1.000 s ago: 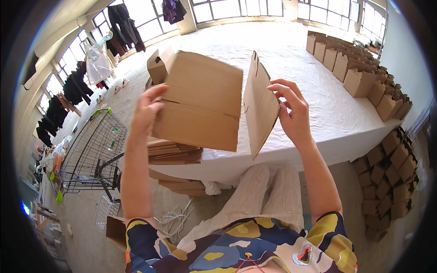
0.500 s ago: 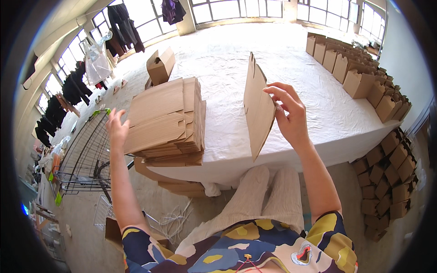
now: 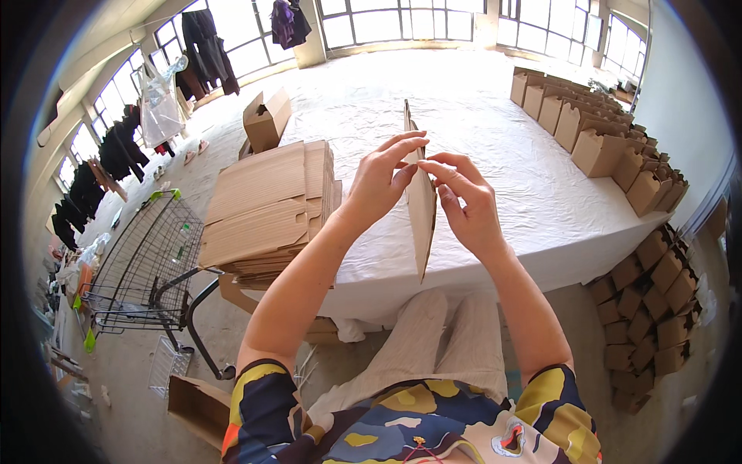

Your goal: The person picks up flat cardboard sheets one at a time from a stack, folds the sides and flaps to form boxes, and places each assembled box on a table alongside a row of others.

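A flattened brown cardboard box (image 3: 421,209) stands nearly edge-on to me, above the front of the white-covered table. My right hand (image 3: 466,197) pinches its upper edge from the right. From the other side, my left hand (image 3: 381,176) has its fingertips at the same edge, thumb and fingers closing on the cardboard. To the left lies a thick stack of flat cardboard boxes (image 3: 259,193) near the table's front edge.
Rows of folded-up boxes (image 3: 599,151) line the table's right side, and more are piled on the floor (image 3: 641,309) below. Behind the stack stands one open box (image 3: 267,120). A wire cart (image 3: 143,263) is at the left. The white cloth (image 3: 371,100) covers the table.
My left hand has come from the left of the stack across to the flat box. The box has turned more edge-on and shifted slightly left, still in my right hand.
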Available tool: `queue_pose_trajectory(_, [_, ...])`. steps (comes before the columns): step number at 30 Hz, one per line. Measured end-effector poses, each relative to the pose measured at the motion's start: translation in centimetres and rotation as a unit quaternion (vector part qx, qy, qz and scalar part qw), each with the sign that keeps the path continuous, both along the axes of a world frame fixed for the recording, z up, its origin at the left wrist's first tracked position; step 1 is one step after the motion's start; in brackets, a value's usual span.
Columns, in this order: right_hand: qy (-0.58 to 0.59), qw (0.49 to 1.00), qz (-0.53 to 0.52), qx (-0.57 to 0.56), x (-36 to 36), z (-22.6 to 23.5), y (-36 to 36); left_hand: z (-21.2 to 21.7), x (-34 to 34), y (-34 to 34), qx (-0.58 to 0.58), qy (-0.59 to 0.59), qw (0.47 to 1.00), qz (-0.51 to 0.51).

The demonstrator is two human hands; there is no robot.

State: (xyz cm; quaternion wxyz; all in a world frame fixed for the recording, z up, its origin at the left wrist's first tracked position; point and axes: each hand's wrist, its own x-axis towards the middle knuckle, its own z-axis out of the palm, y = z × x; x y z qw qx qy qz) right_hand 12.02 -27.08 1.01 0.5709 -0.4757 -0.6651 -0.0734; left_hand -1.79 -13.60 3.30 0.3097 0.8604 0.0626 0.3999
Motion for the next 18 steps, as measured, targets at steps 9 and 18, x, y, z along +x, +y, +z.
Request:
queue_pose_trajectory(9, [-0.012,0.997,-0.043,-0.060,1.2,1.9,2.8,-0.7,-0.5,0.4,0.044,-0.034,0.998,0.030])
queue_pose_trajectory(18, [-0.017,0.995,-0.043,-0.090,1.8,0.3,3.9,-1.3,-1.2,1.3,0.093,-0.064,0.993,0.020])
